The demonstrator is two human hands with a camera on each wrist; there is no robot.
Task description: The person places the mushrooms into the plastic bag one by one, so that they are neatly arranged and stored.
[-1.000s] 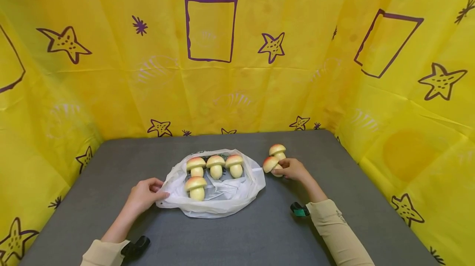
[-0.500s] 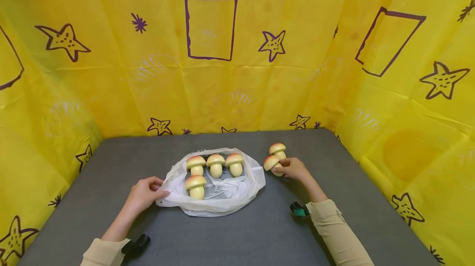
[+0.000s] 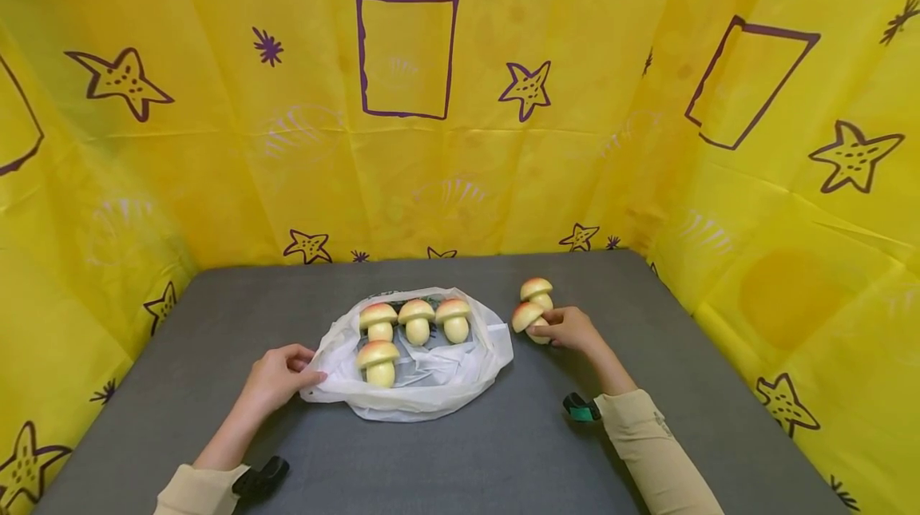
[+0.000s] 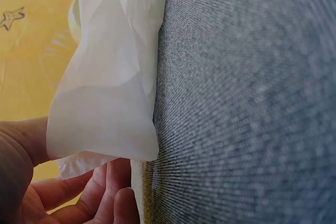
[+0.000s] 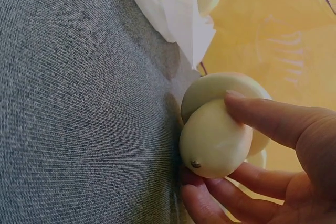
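Note:
A white plastic bag (image 3: 424, 403) lies spread with its mouth facing up, and several toy mushrooms (image 3: 381, 374) with reddish-yellow caps sit inside it. At the bag's left rim, my left hand (image 3: 276, 378) pinches the plastic; in the left wrist view the thumb goes behind the film and the other fingers (image 4: 100, 190) are below it. To the right of the bag, my right hand (image 3: 571, 329) grips a toy mushroom (image 5: 215, 137) by its stem, thumb on one side and fingers on the other. Just behind that one stands another mushroom (image 3: 537, 290).
A grey cloth-covered table (image 3: 446, 467) carries everything. Yellow curtains (image 3: 410, 180) printed with stars enclose it at the back and both sides. Each wrist wears a dark camera band, such as the right band (image 3: 580, 409).
The mushroom in my right hand has shifted very slightly to the right. The left hand and the bag have kept their places.

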